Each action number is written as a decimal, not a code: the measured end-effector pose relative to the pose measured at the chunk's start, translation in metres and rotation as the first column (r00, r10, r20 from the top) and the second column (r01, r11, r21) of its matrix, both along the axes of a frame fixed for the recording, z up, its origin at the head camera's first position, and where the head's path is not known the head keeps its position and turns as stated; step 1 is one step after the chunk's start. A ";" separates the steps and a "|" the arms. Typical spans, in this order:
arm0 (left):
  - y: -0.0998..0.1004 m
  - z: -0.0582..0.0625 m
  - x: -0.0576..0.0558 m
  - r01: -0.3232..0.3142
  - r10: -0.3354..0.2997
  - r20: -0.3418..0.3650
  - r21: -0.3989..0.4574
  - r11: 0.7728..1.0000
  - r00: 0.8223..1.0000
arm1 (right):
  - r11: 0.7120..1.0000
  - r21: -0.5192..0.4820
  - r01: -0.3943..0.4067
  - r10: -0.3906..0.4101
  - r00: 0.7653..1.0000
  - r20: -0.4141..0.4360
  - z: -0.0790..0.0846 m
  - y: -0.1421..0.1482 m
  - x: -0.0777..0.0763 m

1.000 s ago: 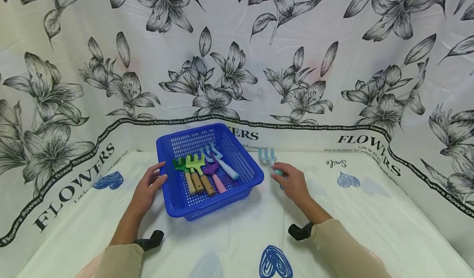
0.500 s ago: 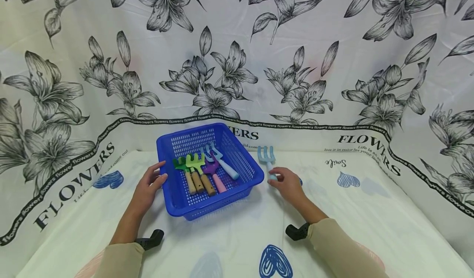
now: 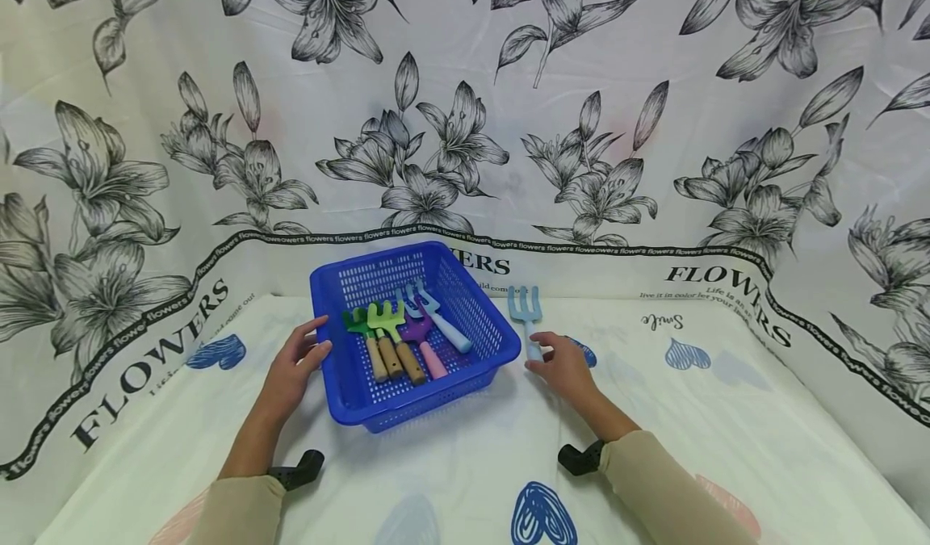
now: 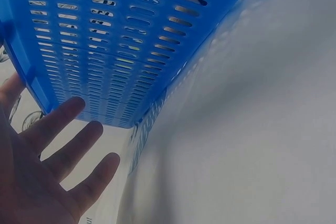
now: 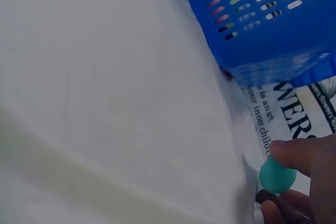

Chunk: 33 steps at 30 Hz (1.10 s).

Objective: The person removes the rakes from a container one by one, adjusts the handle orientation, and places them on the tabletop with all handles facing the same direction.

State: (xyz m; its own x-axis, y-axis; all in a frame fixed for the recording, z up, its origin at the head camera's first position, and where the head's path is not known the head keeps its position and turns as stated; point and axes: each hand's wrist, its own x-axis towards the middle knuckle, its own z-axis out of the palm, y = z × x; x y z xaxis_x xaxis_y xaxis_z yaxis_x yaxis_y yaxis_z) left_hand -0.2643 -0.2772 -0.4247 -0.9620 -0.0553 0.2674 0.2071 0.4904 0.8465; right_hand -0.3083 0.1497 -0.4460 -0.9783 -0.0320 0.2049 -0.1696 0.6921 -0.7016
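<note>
Light blue from tines to handle, one garden fork point(image 3: 526, 311) is in the right hand point(image 3: 567, 365), whose thumb and fingers pinch it near the lower end of the handle. In the right wrist view the rounded butt of the handle shows between the thumb and the fingertips. The fork's long axis runs away from the person, tines at the far end and tipped slightly left, nearly square across the line from hand to basket. Whether the fork touches the cloth point(image 3: 465, 472) or hangs just above it, I cannot tell.

The relation that seems to count most is sideways: the blue basket point(image 3: 429, 404) lies directly to the left of the fork, its right corner just beside the handle but apart from it. The right hand is the nearer one to the fork; the left hand point(image 3: 288, 374) is across at the opposite side of the basket, its fingers spread and fairly straight against the left rim, well apart from the fork.

Inside the basket more tools lie together: a light green fork point(image 3: 388, 319) and others with wooden handles to the left, a purple tool point(image 3: 417, 331) with a pink handle in the middle, and a pale blue handle point(image 3: 452, 332) slanting toward the right wall.
</note>
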 end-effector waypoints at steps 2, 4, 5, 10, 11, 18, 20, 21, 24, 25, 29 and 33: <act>0.000 0.000 0.000 0.000 0.000 0.001 0.001 1.000 1.000 | 1.000 0.009 0.005 -0.005 1.000 -0.002 -0.001 -0.001 -0.001; 0.000 0.000 0.001 0.002 -0.002 0.002 0.003 1.000 1.000 | 1.000 0.016 0.012 -0.012 1.000 0.001 -0.002 -0.002 -0.001; 0.000 0.000 0.001 0.003 -0.003 0.003 0.003 1.000 1.000 | 1.000 0.017 0.016 -0.016 1.000 0.002 -0.002 -0.002 -0.001; 0.000 0.000 0.001 0.001 -0.001 0.006 -0.001 1.000 1.000 | 1.000 0.022 0.018 -0.018 1.000 0.005 -0.001 -0.003 0.001; 0.000 0.000 0.001 -0.001 0.001 0.009 -0.002 1.000 1.000 | 1.000 0.022 0.015 -0.016 1.000 0.007 -0.001 -0.003 0.001; -0.001 0.002 0.001 -0.006 0.006 0.021 -0.005 1.000 1.000 | 1.000 0.030 0.009 -0.009 1.000 -0.005 0.005 0.000 0.002; -0.001 0.002 0.001 -0.003 0.003 0.023 -0.003 1.000 1.000 | 0.999 0.027 0.030 -0.029 0.999 -0.013 0.009 0.001 0.001; -0.001 0.002 0.001 -0.001 0.001 0.027 -0.003 1.000 1.000 | 0.999 0.023 0.040 -0.039 0.999 -0.022 0.011 0.001 0.002; -0.001 0.003 0.001 -0.005 0.005 0.030 -0.006 1.000 1.000 | 0.996 -0.017 0.082 -0.083 0.996 -0.037 0.019 -0.001 0.002; -0.001 0.003 0.001 -0.006 0.006 0.030 -0.008 1.000 1.000 | 0.994 -0.038 0.099 -0.100 0.994 -0.046 0.022 -0.003 0.003; -0.001 0.002 0.001 -0.012 0.012 0.028 -0.014 1.000 1.000 | 0.981 -0.154 0.118 -0.135 0.985 -0.104 0.034 -0.009 0.004; -0.001 0.001 0.000 -0.008 0.008 0.022 -0.016 1.000 1.000 | 0.966 -0.239 0.098 -0.140 0.976 -0.167 0.045 -0.015 0.007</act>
